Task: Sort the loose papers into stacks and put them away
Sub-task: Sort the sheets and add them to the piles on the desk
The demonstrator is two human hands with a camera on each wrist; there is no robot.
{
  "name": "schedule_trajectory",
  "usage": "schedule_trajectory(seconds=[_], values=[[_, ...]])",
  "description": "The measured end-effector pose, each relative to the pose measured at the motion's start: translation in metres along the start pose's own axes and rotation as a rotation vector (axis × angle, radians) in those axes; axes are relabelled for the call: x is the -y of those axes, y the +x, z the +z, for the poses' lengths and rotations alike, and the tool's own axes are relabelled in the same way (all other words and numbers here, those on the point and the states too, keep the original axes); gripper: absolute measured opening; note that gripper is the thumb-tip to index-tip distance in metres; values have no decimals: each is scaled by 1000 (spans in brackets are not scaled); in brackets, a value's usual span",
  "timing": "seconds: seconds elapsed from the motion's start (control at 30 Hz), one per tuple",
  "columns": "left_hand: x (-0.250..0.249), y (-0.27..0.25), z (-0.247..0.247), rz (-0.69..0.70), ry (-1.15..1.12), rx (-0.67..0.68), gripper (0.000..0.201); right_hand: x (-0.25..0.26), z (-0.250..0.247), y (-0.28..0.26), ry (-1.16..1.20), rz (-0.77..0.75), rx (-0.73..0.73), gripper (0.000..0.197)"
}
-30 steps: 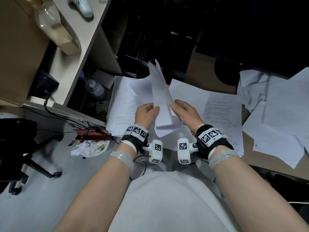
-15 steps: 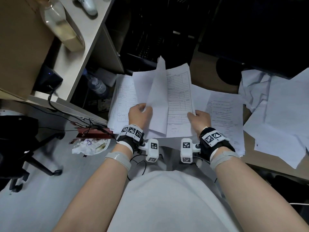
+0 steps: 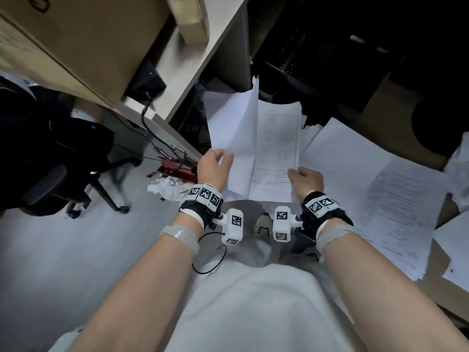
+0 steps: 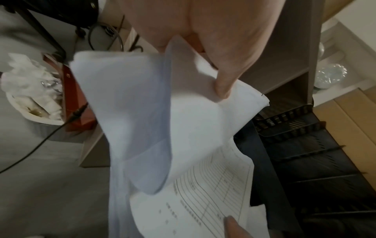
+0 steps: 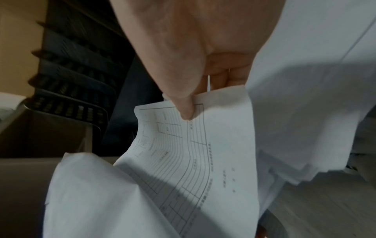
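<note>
Two bare hands hold a small sheaf of papers (image 3: 256, 148) up in front of the person, above the knees. The left hand (image 3: 213, 168) pinches the sheaf's lower left corner, thumb on top. The right hand (image 3: 305, 180) pinches the lower right corner, thumb pressing a printed form (image 5: 183, 154). Both grips are closed on the sheaf. A blank sheet (image 4: 130, 122) bends upward at the sheaf's left side. Right of the sheaf, more papers lie spread in piles (image 3: 380, 194). Left of the sheaf sit a desk (image 3: 193, 64) and a bin (image 3: 167, 188) of crumpled paper.
</note>
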State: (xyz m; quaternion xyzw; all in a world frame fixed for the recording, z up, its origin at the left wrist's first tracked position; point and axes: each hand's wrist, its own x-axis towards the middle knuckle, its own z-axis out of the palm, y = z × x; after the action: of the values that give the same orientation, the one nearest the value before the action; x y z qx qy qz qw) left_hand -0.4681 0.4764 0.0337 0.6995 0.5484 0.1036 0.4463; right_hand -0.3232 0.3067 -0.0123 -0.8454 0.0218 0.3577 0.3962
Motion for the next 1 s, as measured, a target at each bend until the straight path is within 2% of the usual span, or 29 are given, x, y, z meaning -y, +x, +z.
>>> schedule_trajectory(seconds=[0.1,0.2,0.27,0.33,0.37,0.43,0.53,0.6,0.67,0.77,0.9,1.0], values=[[12,3,-4,-23,-13,-64,29,8,26,12,-15,32,31,41],[19,5,-8,-10,4,-106,27,11,39,19,-56,50,-2,40],[23,8,-9,-25,-2,-109,26,11,45,23,-59,58,14,35],[23,10,-8,-53,-33,-111,25,13,48,22,-89,35,90,21],[21,12,-7,-62,-41,-107,24,14,48,22,-90,31,137,20],[14,13,-2,-88,-39,-89,21,19,44,18,-81,30,181,37],[2,12,8,-97,-34,-57,19,27,32,10,-123,-47,102,58],[-4,12,16,-128,-29,-36,22,36,19,6,-79,-121,77,65],[-12,9,27,-138,-46,-29,30,49,5,3,68,-143,154,62],[-24,3,40,-90,-36,19,39,73,-13,-4,221,-80,239,50],[-44,-16,45,-5,55,33,37,80,-32,-4,212,-19,170,30],[-47,-26,49,25,9,54,35,71,-45,1,296,82,134,11]])
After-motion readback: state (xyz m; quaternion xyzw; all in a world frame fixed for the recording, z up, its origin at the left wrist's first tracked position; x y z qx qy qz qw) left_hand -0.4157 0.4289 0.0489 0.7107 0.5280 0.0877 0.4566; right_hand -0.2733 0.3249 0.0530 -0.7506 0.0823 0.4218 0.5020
